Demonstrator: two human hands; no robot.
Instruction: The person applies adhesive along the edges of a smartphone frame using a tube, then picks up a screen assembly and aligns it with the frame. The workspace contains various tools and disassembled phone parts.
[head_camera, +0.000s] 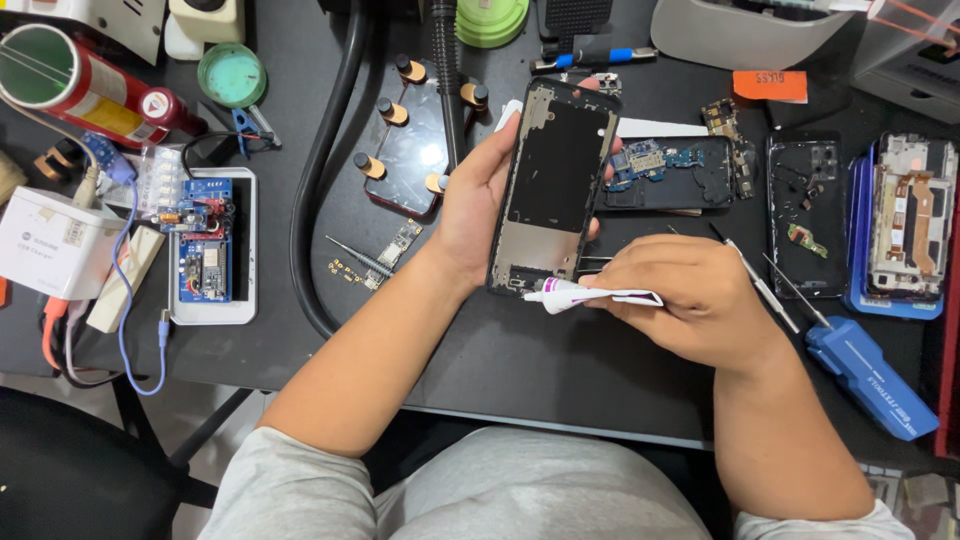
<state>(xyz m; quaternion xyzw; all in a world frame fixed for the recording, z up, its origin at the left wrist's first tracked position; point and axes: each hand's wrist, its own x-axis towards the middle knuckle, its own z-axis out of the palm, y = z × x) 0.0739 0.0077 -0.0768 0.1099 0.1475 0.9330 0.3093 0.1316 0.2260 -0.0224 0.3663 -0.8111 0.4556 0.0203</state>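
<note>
My left hand (478, 205) gripped the bare phone frame (553, 185) upright off the tabletop (520, 350), fingers wrapped round its edges, while my right hand (690, 300) had its fingers pinching a small white glue tube (590, 294), nozzle touching the frame's lower edge just beside them. I judged a hard squeeze could flood the frame, and a slipping grip could smear the bead.

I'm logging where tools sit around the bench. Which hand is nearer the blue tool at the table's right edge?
Right. The right hand, squeezing a small white tube, sits just left of the blue tool. The left hand is farther left, holding the phone frame.
</note>
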